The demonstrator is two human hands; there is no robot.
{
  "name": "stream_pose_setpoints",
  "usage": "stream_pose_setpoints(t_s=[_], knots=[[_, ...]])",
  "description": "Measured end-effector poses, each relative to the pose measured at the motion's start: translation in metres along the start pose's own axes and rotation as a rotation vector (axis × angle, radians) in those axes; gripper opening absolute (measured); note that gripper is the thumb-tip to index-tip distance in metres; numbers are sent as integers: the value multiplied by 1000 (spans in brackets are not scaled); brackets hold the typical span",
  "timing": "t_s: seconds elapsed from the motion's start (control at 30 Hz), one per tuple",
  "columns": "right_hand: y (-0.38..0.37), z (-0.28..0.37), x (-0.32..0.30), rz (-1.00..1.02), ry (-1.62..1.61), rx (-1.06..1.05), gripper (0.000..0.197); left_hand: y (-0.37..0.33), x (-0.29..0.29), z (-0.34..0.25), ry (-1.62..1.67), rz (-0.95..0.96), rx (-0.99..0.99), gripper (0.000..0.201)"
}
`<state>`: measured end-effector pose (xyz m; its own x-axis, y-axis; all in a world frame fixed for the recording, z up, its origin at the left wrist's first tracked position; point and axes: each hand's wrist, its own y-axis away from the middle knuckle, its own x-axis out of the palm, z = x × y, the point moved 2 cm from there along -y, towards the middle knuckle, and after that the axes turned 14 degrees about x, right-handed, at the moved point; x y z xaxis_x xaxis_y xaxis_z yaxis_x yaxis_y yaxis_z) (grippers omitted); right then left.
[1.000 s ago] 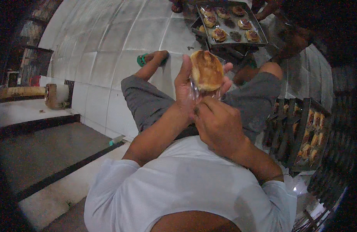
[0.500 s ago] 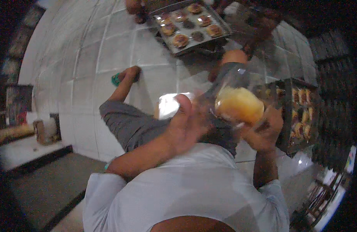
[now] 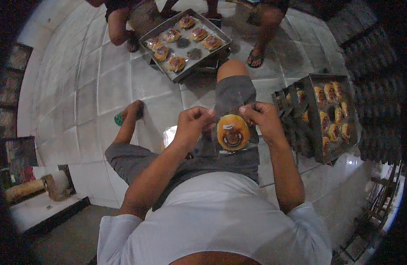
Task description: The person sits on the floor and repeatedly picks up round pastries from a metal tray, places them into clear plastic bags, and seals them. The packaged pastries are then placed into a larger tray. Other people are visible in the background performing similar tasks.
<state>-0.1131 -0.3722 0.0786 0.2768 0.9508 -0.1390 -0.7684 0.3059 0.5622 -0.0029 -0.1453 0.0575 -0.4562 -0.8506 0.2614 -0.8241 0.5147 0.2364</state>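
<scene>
A round golden bun with a dark topping sits inside a clear plastic bag, held over my lap. My left hand pinches the bag's upper left side between thumb and fingers. At the upper right corner, my right hand has its thumb and forefinger closed on the film. The bun hangs between both hands, top face toward me. A shiny pale stack, perhaps of more clear bags, is partly hidden behind my left wrist.
Ahead on the tiled floor stands a metal tray with several wrapped buns. To the right, a tilted tray of buns leans beside other dark trays. Another person's foot is near the far tray. A low ledge lies left.
The bagged bun has come left and lower, from my right hand alone to between both hands. My left hand, open and blurred before, is now closed on the bag. The view has shifted.
</scene>
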Motion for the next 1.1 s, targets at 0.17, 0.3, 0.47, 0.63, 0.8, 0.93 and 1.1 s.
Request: stream_pose_setpoints(t_s=[0.17,0.3,0.47,0.63,0.8,0.93,1.1], knots=[[-6,17,-4,-59,-511,-10,16,-13,-14,-39,43,-62,198,28],[45,46,6,-169,-414,-110,15,-4,-11,-88,-205,21,296,27],[84,-70,19,-228,-57,114,13,72,-28,3,-375,85,3,22],[81,-97,19,-336,7,89,6,75,-24,38,-666,239,334,24],[44,-120,-12,-644,394,-108,25,68,-22,31,-876,291,435,23],[79,-31,35,-324,64,-126,38,67,-24,32,-751,205,441,20],[59,19,105,-107,108,-263,59,76,-53,-12,-405,-104,357,18]])
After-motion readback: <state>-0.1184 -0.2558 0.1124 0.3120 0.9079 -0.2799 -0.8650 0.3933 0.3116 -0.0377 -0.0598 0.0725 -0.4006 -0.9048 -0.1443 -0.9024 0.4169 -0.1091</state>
